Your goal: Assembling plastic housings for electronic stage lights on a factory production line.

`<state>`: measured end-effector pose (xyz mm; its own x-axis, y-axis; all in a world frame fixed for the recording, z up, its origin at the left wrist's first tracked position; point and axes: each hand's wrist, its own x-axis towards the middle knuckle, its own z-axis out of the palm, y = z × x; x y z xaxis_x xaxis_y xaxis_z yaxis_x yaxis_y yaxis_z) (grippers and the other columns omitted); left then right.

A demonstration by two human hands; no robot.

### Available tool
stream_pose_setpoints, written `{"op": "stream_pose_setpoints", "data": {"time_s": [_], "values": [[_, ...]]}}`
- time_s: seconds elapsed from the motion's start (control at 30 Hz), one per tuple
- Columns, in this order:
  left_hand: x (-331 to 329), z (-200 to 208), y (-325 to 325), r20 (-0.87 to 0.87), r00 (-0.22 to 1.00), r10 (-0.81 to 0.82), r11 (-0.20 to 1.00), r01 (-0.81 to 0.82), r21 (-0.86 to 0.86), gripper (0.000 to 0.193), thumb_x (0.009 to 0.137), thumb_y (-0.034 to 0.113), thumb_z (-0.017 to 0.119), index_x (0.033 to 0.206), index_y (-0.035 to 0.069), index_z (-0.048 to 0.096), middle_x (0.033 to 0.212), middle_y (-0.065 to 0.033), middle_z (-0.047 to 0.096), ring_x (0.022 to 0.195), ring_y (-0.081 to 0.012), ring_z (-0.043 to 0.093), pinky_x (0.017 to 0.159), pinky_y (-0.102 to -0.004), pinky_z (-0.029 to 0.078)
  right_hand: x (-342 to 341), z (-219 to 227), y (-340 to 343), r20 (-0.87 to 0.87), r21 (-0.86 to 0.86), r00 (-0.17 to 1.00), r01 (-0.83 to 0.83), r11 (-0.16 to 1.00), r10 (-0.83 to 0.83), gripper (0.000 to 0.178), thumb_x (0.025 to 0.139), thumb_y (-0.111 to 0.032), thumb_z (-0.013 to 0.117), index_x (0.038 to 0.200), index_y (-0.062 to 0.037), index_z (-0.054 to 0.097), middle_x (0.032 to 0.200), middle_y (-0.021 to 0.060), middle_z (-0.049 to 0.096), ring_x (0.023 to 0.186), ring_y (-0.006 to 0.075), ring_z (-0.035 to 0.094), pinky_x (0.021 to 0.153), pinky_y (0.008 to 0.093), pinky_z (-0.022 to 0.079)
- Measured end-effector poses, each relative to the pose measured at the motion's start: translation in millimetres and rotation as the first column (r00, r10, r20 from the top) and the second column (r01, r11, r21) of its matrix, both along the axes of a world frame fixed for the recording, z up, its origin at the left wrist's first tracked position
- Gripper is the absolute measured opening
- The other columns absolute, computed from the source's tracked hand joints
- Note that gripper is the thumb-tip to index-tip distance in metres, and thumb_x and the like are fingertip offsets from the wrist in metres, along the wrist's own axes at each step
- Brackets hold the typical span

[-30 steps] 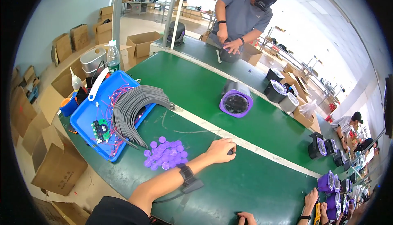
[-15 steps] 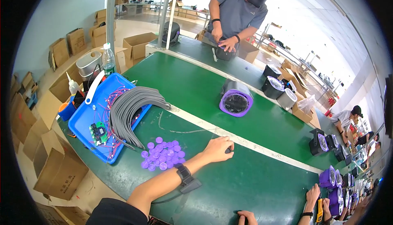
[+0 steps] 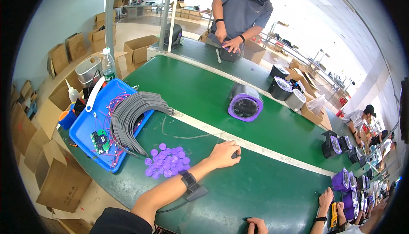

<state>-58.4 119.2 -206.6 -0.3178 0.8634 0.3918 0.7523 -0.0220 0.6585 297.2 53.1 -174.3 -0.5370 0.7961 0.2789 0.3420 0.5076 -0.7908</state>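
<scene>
My left hand (image 3: 225, 154) rests on the green work surface near the pale strip, its fingers curled round a small dark rounded object (image 3: 234, 155), mostly hidden. A black strap with a dark module and cable sits on that wrist. Left of the forearm lies a loose heap of purple round caps (image 3: 167, 162). At the lower edge, only part of my right hand (image 3: 257, 225) shows, fingers bent, with something dark between them that I cannot make out. A black housing with a purple rim (image 3: 246, 106) lies beyond my left hand on the green belt.
On the left stands a blue tray (image 3: 76, 137) with wires, a green circuit board (image 3: 100, 141) and a bundle of grey strips (image 3: 135, 108). Across the belt a co-worker (image 3: 243, 12) handles a dark part. At right are purple housings (image 3: 341, 180) and another person's hand (image 3: 326, 197).
The view has shifted slightly, so the tray and caps appear a little further left. Both my hands keep nearly the same place and grip.
</scene>
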Motion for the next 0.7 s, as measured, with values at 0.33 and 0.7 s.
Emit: {"op": "stream_pose_setpoints", "data": {"time_s": [0.33,0.7], "values": [[3,-1,1,0.012,1.000,0.014,1.000,-0.014,-0.024,0.016,0.084,0.026,0.073,0.093,0.013,0.069,0.102,-0.0061,0.063,0.103,-0.0280,0.064,0.086,-0.0434,0.054,2,0,0,0.009,-0.002,1.000,0.006,1.000,-0.006,0.014,0.096,0.002,0.058,0.103,0.0004,0.070,0.105,0.0171,0.070,0.101,0.0325,0.068,0.091,0.0373,0.052],[5,-4,13,-0.035,0.999,0.041,0.995,-0.038,0.093,0.018,0.083,0.018,0.071,0.099,0.012,0.072,0.108,-0.0094,0.067,0.109,-0.0310,0.062,0.094,-0.0437,0.052,6,-11,8,-0.045,-0.026,0.997,0.057,0.998,-0.058,0.017,0.089,0.006,0.059,0.095,0.0014,0.074,0.097,0.0130,0.076,0.091,0.0246,0.072,0.084,0.0322,0.055]]}}
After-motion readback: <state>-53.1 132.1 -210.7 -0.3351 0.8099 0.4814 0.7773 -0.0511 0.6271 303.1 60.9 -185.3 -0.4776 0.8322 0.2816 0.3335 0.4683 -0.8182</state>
